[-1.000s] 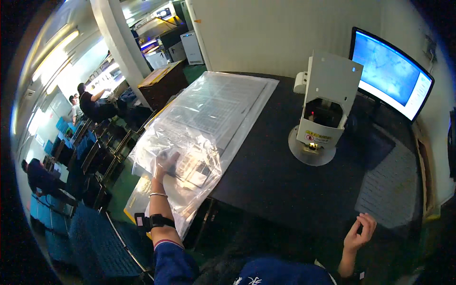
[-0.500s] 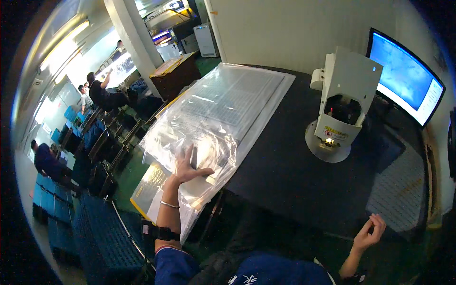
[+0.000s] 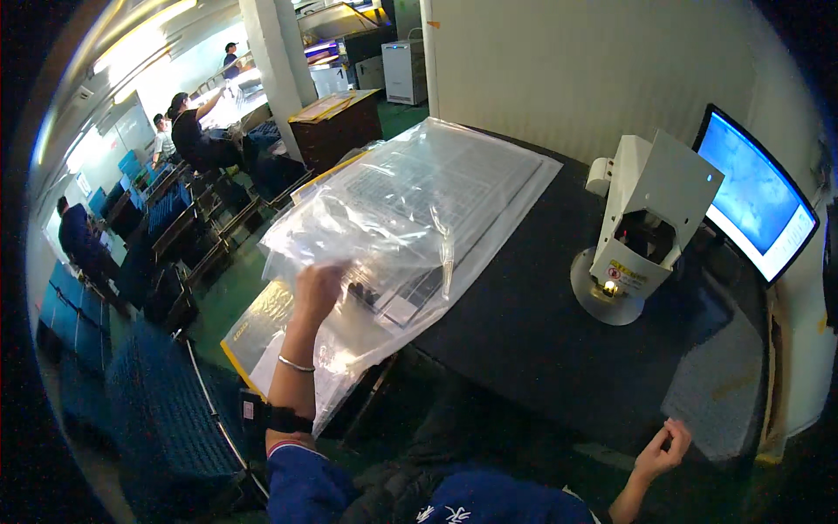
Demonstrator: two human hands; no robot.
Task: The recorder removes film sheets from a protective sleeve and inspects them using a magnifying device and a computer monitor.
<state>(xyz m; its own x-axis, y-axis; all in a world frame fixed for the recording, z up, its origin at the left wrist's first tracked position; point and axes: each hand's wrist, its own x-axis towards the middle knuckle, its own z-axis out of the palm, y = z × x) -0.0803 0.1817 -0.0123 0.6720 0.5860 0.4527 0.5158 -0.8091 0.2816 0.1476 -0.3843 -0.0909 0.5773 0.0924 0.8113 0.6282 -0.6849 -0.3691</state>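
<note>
My left hand is closed on the near left part of a clear plastic sheet, which is lifted and wrinkled around the fingers. Under it lies a stack of large flat film sheets with fine grid-like patterns, some with dark markings near the hand. A yellow-edged sheet sticks out at the stack's near left corner. At the lower right, my right hand hovers off the table's near edge, fingers loosely curled, with nothing visible in it.
A white microscope-like device with a round base stands on the dark table, beside a monitor with a blue picture. A patterned sheet lies at the right. Blue racks and several people are to the left.
My left hand went from lying spread on the plastic to gripping it, drawing back and raising it slightly. My right hand shifted a little down and left. The view tilted slightly.
</note>
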